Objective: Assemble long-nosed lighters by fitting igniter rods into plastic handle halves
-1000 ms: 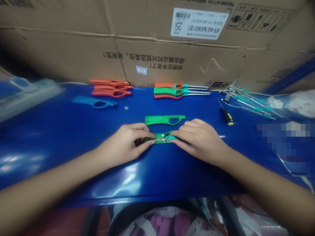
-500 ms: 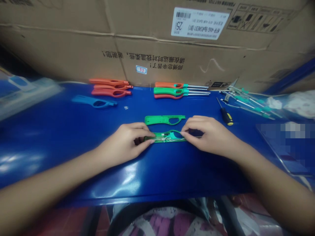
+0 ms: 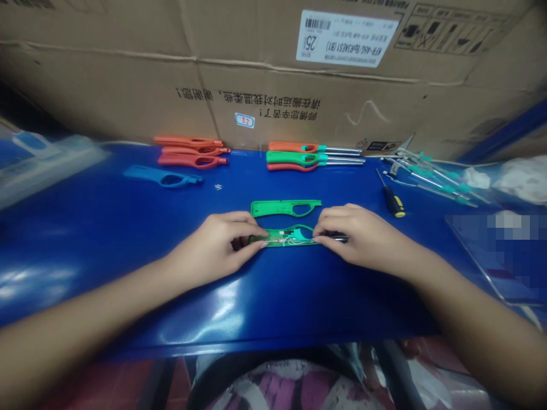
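Note:
An opened green lighter body with wires and a teal part inside lies on the blue table. My left hand pinches its left end, fingers closed on it. My right hand pinches its right end, where the metal tube starts. A loose green half shell lies just behind, touching neither hand.
Orange shells and a blue shell lie at the back left. Assembled lighters sit at the back centre, a screwdriver and metal tubes at the back right. A large cardboard box walls the far side.
My right hand has slid to the right, off the middle of the green lighter body to its right end, uncovering the inside. My left hand has stayed put.

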The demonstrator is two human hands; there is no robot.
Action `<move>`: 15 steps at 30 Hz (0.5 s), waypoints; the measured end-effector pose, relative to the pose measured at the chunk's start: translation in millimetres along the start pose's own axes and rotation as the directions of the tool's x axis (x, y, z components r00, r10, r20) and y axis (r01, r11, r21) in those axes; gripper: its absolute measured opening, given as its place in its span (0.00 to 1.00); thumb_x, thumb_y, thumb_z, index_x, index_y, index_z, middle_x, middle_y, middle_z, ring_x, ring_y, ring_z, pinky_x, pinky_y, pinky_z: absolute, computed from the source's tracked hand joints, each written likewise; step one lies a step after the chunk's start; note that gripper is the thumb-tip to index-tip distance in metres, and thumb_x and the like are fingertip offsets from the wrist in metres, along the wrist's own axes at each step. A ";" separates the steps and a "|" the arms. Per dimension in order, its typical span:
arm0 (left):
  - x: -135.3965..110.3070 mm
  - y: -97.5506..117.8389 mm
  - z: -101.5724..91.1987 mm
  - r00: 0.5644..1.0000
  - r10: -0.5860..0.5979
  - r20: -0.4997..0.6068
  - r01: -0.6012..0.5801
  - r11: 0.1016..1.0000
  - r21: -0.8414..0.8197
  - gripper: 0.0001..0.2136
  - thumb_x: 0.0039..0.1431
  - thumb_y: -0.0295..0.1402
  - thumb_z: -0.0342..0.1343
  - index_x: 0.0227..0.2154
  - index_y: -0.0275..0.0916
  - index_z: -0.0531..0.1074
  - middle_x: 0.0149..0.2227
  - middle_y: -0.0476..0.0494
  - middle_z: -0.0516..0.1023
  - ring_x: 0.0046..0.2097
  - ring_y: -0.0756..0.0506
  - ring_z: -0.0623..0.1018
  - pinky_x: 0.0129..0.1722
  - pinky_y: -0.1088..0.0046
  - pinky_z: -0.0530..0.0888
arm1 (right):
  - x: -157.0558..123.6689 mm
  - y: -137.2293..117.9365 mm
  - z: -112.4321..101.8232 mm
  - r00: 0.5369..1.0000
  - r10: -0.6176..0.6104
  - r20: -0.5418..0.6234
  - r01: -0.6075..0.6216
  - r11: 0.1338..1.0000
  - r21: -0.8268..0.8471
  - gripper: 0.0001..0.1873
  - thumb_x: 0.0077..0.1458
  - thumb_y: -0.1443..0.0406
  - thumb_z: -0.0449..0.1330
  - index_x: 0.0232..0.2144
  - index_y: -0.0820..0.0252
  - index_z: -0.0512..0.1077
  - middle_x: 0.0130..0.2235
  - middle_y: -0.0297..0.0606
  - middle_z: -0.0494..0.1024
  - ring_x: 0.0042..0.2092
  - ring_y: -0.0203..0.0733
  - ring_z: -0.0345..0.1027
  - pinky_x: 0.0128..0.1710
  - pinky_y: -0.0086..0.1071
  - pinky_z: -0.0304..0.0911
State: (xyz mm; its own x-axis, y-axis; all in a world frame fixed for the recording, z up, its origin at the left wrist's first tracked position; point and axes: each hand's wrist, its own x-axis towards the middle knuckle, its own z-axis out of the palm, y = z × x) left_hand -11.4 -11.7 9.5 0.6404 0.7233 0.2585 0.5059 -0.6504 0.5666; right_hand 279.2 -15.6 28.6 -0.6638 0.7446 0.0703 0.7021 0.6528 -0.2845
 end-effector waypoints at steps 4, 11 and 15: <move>0.0 0.9 0.4 1.000 -0.003 0.002 0.003 1.000 -0.001 0.09 0.65 0.32 0.58 0.43 0.38 0.82 0.39 0.43 0.80 0.36 0.49 0.79 0.35 0.76 0.75 | 0.9 -0.7 0.4 0.998 -0.010 -0.063 0.013 0.999 0.048 0.06 0.63 0.66 0.59 0.39 0.57 0.77 0.40 0.37 0.79 0.42 0.42 0.72 0.44 0.38 0.62; -1.1 0.4 2.0 1.000 -0.012 -0.018 0.012 1.000 -0.010 0.10 0.62 0.30 0.59 0.44 0.36 0.80 0.39 0.44 0.78 0.31 0.53 0.76 0.33 0.76 0.75 | 7.1 16.3 15.5 0.981 0.008 -0.193 -0.006 1.000 0.010 0.18 0.64 0.71 0.53 0.51 0.55 0.76 0.55 0.46 0.71 0.55 0.51 0.66 0.55 0.48 0.63; -1.5 -0.6 1.8 0.999 0.024 -0.037 -0.023 1.000 0.017 0.10 0.62 0.30 0.58 0.45 0.37 0.80 0.41 0.44 0.79 0.35 0.51 0.78 0.37 0.74 0.77 | 9.8 25.2 22.7 0.963 0.132 -0.236 -0.105 0.987 0.122 0.11 0.59 0.71 0.59 0.43 0.56 0.77 0.51 0.44 0.72 0.52 0.50 0.67 0.55 0.49 0.64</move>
State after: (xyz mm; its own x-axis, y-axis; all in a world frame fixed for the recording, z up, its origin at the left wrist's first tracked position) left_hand -11.6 -12.9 7.3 0.6301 0.7159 0.3009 0.5008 -0.6707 0.5471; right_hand 284.6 5.0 0.4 -0.4853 0.8360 0.2560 0.7313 0.5486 -0.4053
